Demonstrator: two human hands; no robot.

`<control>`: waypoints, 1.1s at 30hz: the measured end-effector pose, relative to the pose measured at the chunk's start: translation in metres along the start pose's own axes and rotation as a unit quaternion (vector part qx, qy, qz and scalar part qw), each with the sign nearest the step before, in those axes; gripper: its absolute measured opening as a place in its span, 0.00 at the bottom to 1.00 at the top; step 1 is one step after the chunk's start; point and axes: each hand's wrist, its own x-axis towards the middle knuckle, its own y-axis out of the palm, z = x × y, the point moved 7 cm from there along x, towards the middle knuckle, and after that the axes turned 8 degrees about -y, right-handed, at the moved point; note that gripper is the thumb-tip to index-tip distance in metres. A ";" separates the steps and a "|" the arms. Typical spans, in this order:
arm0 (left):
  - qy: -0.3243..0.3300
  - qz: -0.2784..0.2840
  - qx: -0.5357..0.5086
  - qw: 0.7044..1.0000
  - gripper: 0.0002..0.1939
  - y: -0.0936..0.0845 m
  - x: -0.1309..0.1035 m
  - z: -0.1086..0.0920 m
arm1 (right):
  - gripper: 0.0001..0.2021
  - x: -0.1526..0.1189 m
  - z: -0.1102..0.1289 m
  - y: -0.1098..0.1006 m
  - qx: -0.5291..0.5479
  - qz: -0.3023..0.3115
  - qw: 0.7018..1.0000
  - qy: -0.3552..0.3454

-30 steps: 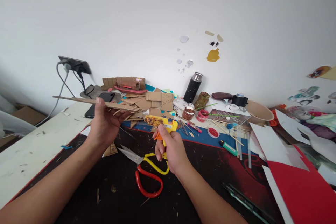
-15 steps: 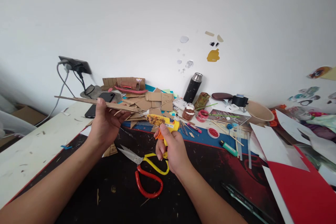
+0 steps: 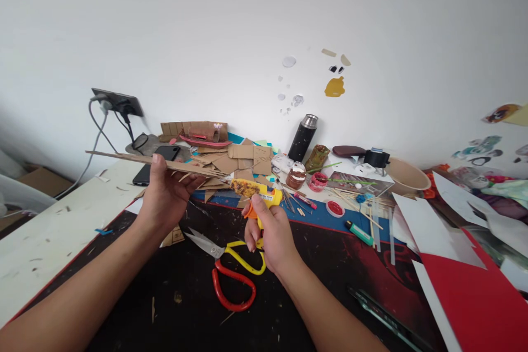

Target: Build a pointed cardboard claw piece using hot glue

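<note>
My left hand [image 3: 167, 195] grips a long, thin cardboard strip [image 3: 124, 158] between thumb and fingers, holding it level above the mat. Its right end looks frayed into several layers. In my right hand [image 3: 272, 234] is a yellow hot glue gun [image 3: 270, 196] with an orange trigger and a brown-stained front. The gun's nozzle points left, at or very near the strip's right end; whether they touch I cannot tell. Below the hands lies a pair of scissors [image 3: 218, 253], one handle red and one yellow, blades toward the left.
Cardboard scraps [image 3: 241, 158] pile up behind the hands, beside a small cardboard boat [image 3: 206, 136]. A black thermos [image 3: 303, 137] leans near paint jars [image 3: 296, 176]. To the right lie a green cutter [image 3: 360, 233] and red paper [image 3: 474, 297]. A phone [image 3: 142, 175] sits left.
</note>
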 end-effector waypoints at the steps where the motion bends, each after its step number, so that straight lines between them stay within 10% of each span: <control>1: 0.000 0.000 0.000 1.000 0.36 0.000 0.000 0.000 | 0.33 0.000 0.000 0.000 0.000 0.000 1.000 0.000; 33: -0.007 0.008 0.005 1.000 0.34 -0.001 0.001 0.001 | 0.34 0.001 0.001 0.000 0.019 -0.010 1.000 0.000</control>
